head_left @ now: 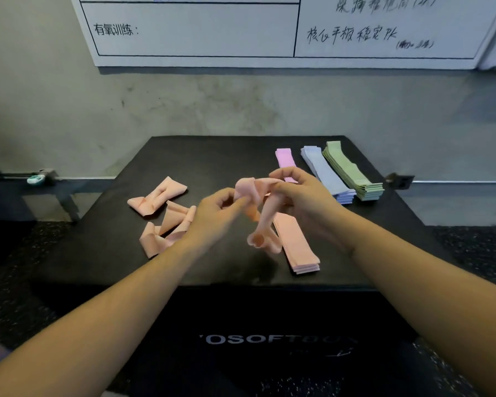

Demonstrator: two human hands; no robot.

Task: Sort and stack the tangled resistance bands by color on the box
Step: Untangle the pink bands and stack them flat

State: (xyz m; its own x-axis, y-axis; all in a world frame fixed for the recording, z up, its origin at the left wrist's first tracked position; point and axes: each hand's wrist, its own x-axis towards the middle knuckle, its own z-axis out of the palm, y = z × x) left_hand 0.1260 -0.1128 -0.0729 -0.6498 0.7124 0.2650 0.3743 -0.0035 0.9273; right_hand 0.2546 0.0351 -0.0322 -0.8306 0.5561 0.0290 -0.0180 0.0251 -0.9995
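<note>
Both hands are up above the big black padded box [218,156], and between them hangs a twisted peach-pink stretchy band [258,213]. The left hand [215,213] pinches the top of this band with its curled fingers [239,201]. The right hand [301,196] curls round the other side of the top, with the thumb and fingers closed on the band. The band is bunched up at the top between the two hands, and its long part runs down toward the person, ending in a small curled loop just over the box top. Just to the right of that loop lies a flat stack of peach-pink bands [297,245]; its long side runs from the far side of the box toward the near edge, leaning a bit to the right. On the left of the box sit more tangled peach-pink bands: one knotted bundle [156,199] farther back and a messy pile [166,227] closer, partly hidden behind the left wrist. At the far right corner are three neat stacks side by side, all pointing the same slanted way: a light purple-pink stack [284,159], partly behind the right hand, then a pale blue stack [325,173], then a pale green stack [350,170]. A white board with writing [184,30] hangs on the grey wall behind.
</note>
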